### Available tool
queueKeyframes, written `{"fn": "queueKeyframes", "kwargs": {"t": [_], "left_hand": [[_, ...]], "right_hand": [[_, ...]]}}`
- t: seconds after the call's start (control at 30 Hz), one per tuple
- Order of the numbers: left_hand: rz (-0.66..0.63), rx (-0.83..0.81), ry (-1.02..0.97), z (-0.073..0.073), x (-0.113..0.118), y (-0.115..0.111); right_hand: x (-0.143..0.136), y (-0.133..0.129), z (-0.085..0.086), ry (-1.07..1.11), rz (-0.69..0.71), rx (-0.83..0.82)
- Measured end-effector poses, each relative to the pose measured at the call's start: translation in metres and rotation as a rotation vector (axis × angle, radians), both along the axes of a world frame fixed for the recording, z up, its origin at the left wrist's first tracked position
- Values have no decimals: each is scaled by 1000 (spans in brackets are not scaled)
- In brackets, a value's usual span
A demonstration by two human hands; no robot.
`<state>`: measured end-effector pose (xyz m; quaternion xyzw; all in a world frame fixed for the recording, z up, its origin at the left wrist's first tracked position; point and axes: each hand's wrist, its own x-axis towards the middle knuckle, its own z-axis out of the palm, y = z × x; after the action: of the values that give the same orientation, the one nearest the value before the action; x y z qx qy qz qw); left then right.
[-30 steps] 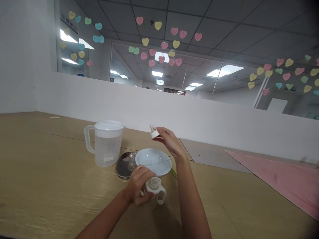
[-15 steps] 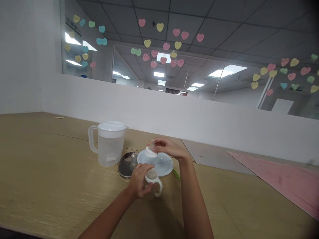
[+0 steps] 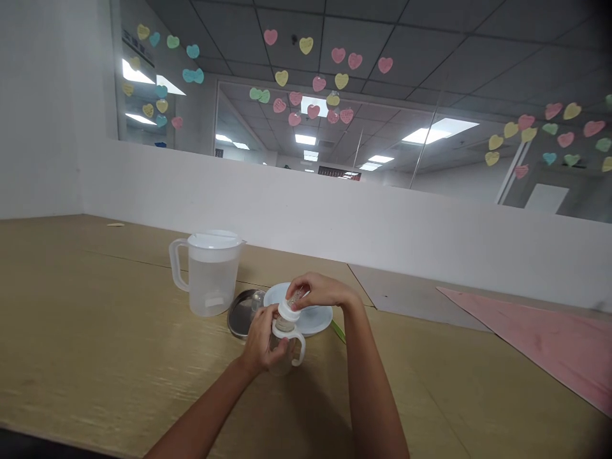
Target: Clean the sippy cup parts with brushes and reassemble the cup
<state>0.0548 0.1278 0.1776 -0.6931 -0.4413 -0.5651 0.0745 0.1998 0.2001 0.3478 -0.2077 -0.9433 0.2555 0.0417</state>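
Observation:
My left hand is wrapped round the side of a clear baby bottle with a white handle. Above the bottle's mouth, my right hand pinches a bottle nipple set in a white screw ring. The ring sits at the threaded neck, tilted a little; part of the thread shows below it. Behind the hands lies a pale blue plate. A round metal tray with a clear dome-shaped cap on it is left of the plate, partly hidden by my left hand.
A lidded translucent pitcher holding clear liquid stands to the left. A green strip sticks out beside the plate. Pink sheeting covers the right side of the table. A white wall with windows closes off the back.
My right hand has brought the nipple and ring down from above the plate onto the bottle's neck. The bottle in my left hand has shifted slightly up and left.

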Motion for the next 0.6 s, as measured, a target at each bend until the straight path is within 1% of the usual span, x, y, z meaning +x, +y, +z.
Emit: {"fn": "queueKeyframes", "kwargs": {"t": [0.23,0.33,0.6], "left_hand": [[-16,1,-67,-9,-3,6],[-31,-2,-82,-8,-3,6],[-6,-10,-75,-3,-1,4]], "right_hand": [[0,2,-2,-62,-48,10],[-1,2,-2,-74,-61,30],[-3,7,-6,-107,-80,74]]}}
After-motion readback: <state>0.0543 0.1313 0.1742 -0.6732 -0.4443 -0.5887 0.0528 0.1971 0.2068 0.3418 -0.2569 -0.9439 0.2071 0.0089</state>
